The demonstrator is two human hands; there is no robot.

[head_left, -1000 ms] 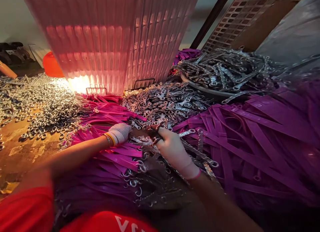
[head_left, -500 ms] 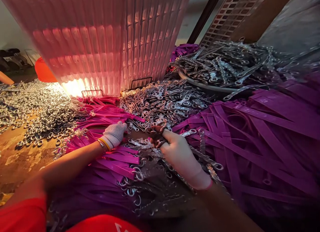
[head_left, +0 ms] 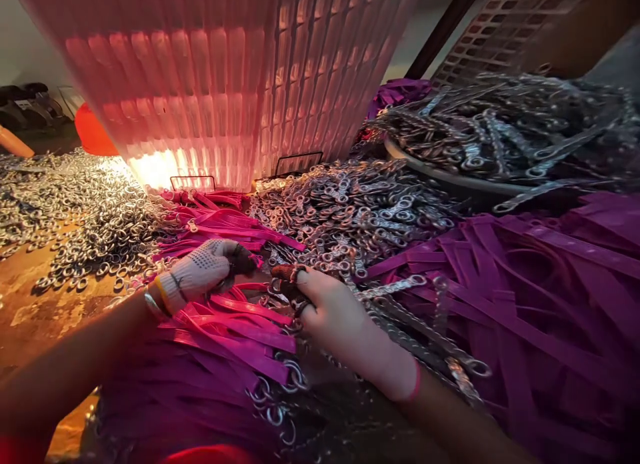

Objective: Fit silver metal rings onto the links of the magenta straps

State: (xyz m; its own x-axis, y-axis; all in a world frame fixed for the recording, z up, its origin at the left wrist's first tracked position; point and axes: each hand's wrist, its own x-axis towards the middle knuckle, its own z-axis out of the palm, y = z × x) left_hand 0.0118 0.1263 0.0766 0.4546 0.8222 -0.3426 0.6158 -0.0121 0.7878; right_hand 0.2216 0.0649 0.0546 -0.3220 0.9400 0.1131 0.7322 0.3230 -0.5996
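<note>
Both my hands wear white knit gloves with dark fingertips. My left hand rests on a pile of pink straps with metal rings, its fingers curled; what they pinch is too small to tell. My right hand lies just to the right, fingers closed around a small metal clip at the edge of a heap of metal clips. The two hands' fingertips almost meet. Several finished chain pieces lie under my right wrist.
A tall translucent pink crate stands behind the work. Loose silver rings cover the wooden table at left. A bowl of metal chains sits at back right, and purple straps fill the right side. An orange tub is at far left.
The view shifted closer and a little right. My left hand turned, showing its dark fingertips, and moved towards my right hand, which drew slightly back over the straps.
</note>
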